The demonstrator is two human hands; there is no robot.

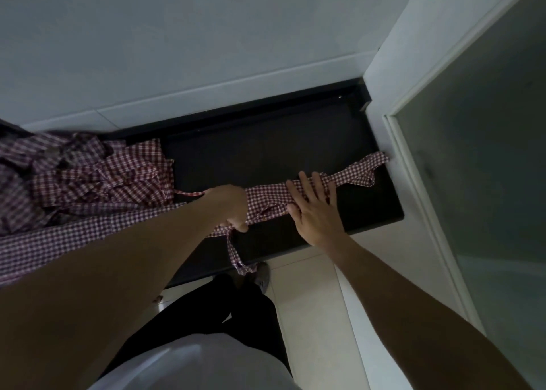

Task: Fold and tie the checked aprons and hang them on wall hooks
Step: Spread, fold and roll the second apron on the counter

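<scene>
The folded apron (pixel 267 202) lies as a long strip across the dark counter (pixel 266 141), running left to right. My left hand (pixel 233 209) pinches its strap (pixel 236 253); my right hand (pixel 314 209) presses it flat, fingers spread. More aprons (pixel 82 174) are heaped left.

Under your hands you have a folded apron (pixel 270 200) in red-and-white check, its strap (pixel 236 253) in the same small check. The heap of aprons (pixel 88 174) to your left repeats that check, looking more purple-maroon where shadow falls on it. The bench (pixel 266 141) beneath is black. The wall (pixel 177 35) behind is pale blue-grey, the floor (pixel 307 301) cream tile. You wear black trousers (pixel 230 310) and a white top (pixel 192 366).
</scene>
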